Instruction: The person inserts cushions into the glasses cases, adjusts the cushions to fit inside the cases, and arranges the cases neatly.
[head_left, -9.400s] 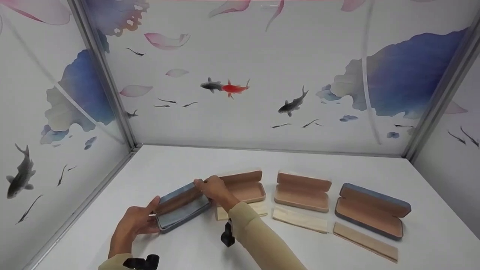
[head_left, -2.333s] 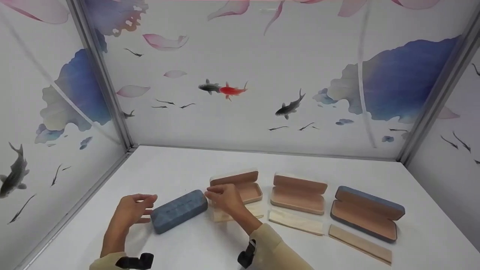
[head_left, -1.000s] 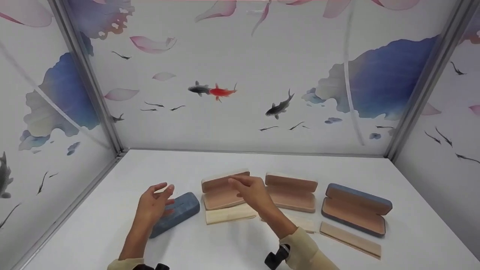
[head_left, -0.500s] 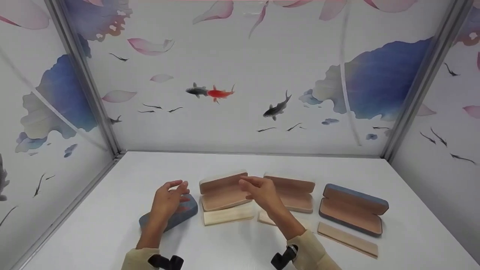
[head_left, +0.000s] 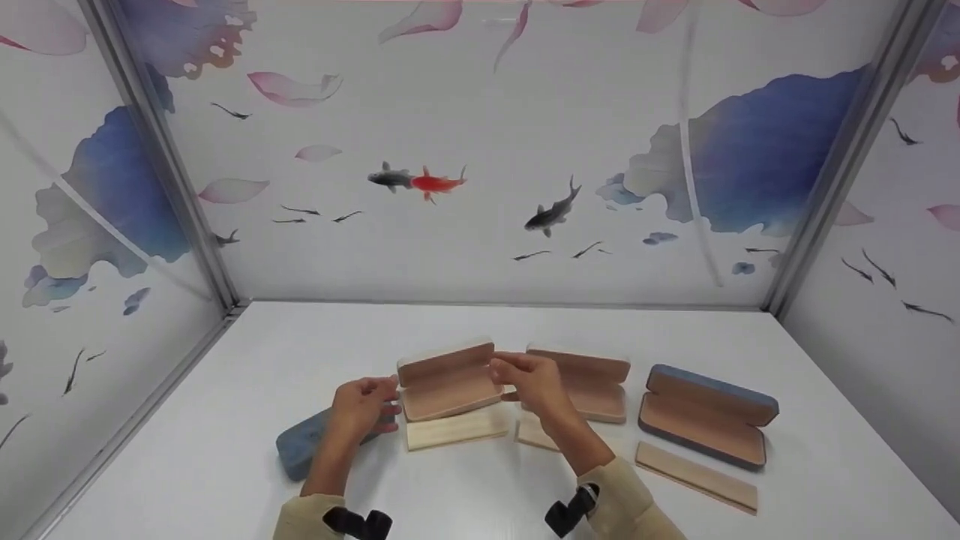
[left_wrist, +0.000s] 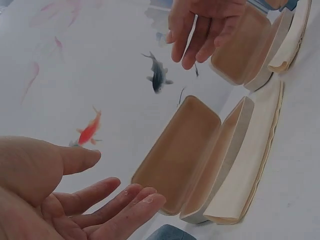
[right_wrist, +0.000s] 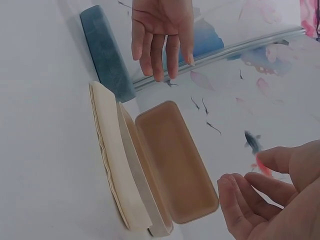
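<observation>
A cream glasses case (head_left: 450, 397) with a brown lining stands with its lid raised between my two hands. My left hand (head_left: 364, 405) hovers by its left end, fingers loosely bent and holding nothing. At its right end is my right hand (head_left: 536, 382), likewise holding nothing, fingers relaxed. Both wrist views show the hands apart from the case, palms facing inward. A folded cream cloth (head_left: 456, 431) lies along the case's front. The closed blue glasses case (head_left: 296, 450) sits at the left, partly hidden behind my left hand and forearm.
Right of my right hand stands another cream glasses case (head_left: 607, 401), lid up, its cloth (head_left: 536, 435) partly hidden by my forearm. Farther right is an open blue glasses case (head_left: 705, 431) with a folded tan cloth (head_left: 697, 478) before it. Printed panels (head_left: 480, 262) enclose the white table.
The blue case at the left, earlier open with a cloth inside and held by both hands, is now closed and released. Both hands have moved right to the neighbouring cream case.
</observation>
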